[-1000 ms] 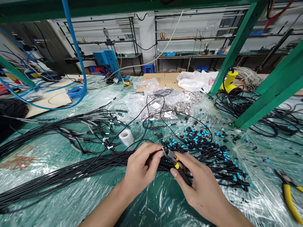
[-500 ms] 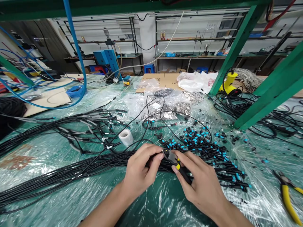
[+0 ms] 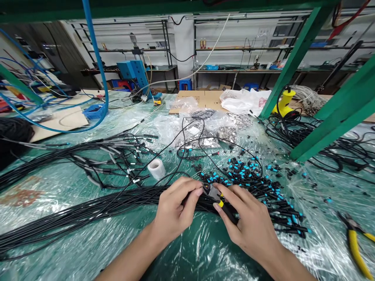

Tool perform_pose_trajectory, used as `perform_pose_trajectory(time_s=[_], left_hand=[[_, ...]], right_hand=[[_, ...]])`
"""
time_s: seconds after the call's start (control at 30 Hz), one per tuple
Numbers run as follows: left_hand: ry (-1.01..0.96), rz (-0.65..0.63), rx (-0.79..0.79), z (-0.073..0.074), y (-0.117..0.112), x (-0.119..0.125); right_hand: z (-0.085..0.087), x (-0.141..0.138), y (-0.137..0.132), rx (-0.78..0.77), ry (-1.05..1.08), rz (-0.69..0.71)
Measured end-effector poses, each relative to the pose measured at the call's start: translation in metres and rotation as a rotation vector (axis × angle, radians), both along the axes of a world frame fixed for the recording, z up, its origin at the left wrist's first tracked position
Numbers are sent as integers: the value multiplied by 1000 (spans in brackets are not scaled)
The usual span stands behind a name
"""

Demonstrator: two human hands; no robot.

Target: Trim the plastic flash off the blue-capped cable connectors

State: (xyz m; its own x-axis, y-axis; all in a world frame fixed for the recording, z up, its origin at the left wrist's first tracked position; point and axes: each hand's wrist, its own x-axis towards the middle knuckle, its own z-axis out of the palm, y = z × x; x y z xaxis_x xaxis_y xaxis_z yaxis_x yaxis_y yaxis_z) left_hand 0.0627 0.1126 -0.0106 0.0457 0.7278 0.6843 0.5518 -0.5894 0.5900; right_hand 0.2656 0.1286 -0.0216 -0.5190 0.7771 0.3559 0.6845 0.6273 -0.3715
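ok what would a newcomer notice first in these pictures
Front and centre, the left hand holds black cables up to a yellow-and-black-handled hand tool held in the right hand. Just beyond lies a scattered heap of blue-tipped black connectors, and a blue hose arcs across the upper left.

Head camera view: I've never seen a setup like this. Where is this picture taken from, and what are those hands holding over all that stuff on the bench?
This picture comes from one camera worn on a person's head, looking forward and down, so the two bare hands are the wearer's own. The right hand grips a small tool with a black-and-yellow handle. The left hand pinches black cables beside the tool's metal head. The bench is covered in clear plastic sheeting. On it lie a heap of blue-tipped connectors, a roll of white tape and yellow-handled pliers.
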Motion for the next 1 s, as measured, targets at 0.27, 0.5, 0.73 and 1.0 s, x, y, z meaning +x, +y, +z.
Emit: perform_pose_trajectory(time_s=[0.27, 0.5, 0.73, 1.0], left_hand=[[3, 0, -28, 0, -1, -1], [3, -25, -105, 1, -1, -1], [-18, -37, -107, 0, 0, -1], [3, -70, -190, 0, 0, -2]], right_hand=[[1, -1, 1, -47, -20, -14], [1, 2, 5, 5, -38, -4], [-2, 2, 3, -7, -26, 5], [-3, 5, 10, 61, -47, 0]])
